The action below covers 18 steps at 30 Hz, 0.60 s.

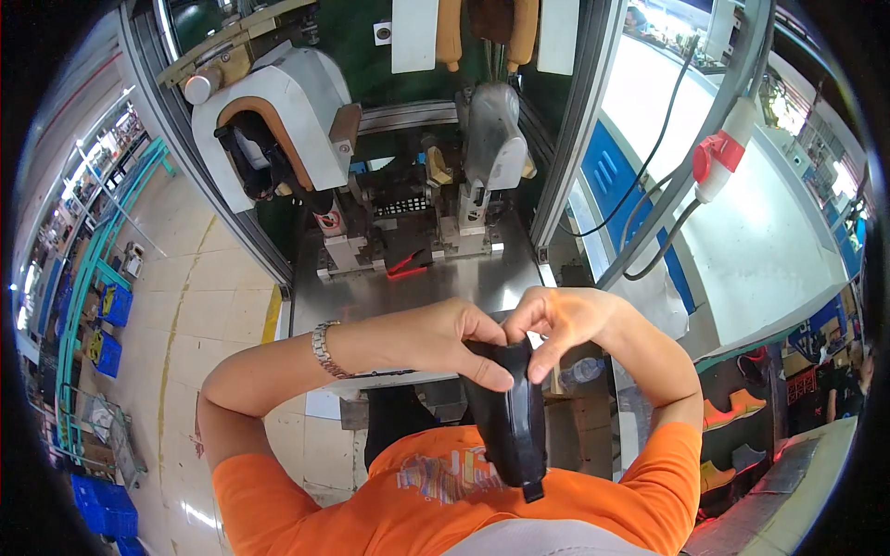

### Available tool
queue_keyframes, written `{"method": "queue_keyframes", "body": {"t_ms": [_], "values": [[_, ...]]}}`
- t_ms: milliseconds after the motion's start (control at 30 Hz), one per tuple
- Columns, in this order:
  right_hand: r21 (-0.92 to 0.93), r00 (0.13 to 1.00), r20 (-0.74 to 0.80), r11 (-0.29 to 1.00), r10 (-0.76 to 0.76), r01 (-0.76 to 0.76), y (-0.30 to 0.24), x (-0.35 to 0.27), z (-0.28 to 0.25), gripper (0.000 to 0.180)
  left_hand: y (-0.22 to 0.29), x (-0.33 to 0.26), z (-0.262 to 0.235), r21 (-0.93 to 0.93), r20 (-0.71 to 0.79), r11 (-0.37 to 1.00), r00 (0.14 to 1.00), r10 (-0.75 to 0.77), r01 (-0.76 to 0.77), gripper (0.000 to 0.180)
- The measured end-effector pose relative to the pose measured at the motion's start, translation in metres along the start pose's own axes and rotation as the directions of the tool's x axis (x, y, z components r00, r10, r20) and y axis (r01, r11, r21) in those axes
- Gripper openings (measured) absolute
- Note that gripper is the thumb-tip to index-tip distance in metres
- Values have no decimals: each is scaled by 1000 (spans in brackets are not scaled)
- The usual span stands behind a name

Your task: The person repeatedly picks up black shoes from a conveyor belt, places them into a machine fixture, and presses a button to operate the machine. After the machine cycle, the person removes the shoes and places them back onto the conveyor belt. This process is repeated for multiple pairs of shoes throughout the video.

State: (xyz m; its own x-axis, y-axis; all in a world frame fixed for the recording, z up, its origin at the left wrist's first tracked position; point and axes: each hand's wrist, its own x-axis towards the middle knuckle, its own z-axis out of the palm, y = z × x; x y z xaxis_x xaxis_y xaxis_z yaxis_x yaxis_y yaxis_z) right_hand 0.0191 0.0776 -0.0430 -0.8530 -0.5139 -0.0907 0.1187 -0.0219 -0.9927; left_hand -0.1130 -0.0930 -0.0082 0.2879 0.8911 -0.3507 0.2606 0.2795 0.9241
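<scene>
Close in front of my chest hangs a black shoe upper (516,426), a glossy leather-like piece with a small tab at its lower end. My left hand (470,340) grips its top edge, thumb on the near face and fingers behind. On the other side of that edge, my right hand (554,326) pinches it between thumb and fingers. The fingertips behind the piece are partly hidden. Beyond my hands stands a machine with two stations. In its left white clamp (320,88), lined in brown, sits another dark shoe upper (252,157). The right grey mould (498,134) appears bare.
Red-handled pliers (406,266) lie on the machine's metal table (436,298). Metal posts frame the machine on both sides. At right are a white surface (751,259), a red-and-white plug connector (721,156) and hanging cables. Blue crates (104,505) stand on the floor at left.
</scene>
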Motion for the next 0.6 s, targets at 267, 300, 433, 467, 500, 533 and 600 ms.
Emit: {"method": "queue_keyframes", "body": {"t_ms": [267,300,433,467,500,533,600], "values": [[-305,990,-136,952,-39,-5,-39,-25,0,28,26,-25,-22,194,-1,959,977,212,-208,26],[-265,980,-116,956,-159,123,-39,-28,-3,24,25,-28,-28,188,56,961,980,193,-200,28],[-137,905,-319,958,-282,250,-48,-39,-29,17,12,-24,-66,114,-80,933,932,352,-343,30],[-121,855,-427,956,-294,268,-49,-36,-35,18,18,-20,-75,272,-165,892,896,412,-361,31],[-200,775,-509,927,-375,318,-52,-29,-46,21,19,-12,-81,250,-350,884,815,463,-395,29],[-282,678,-578,891,-455,356,-58,-21,-59,25,19,1,-90,235,-521,870,700,489,-433,27],[-291,508,-684,834,-524,469,-76,-7,-88,26,21,21,-119,239,-579,787,567,586,-569,25]]}}
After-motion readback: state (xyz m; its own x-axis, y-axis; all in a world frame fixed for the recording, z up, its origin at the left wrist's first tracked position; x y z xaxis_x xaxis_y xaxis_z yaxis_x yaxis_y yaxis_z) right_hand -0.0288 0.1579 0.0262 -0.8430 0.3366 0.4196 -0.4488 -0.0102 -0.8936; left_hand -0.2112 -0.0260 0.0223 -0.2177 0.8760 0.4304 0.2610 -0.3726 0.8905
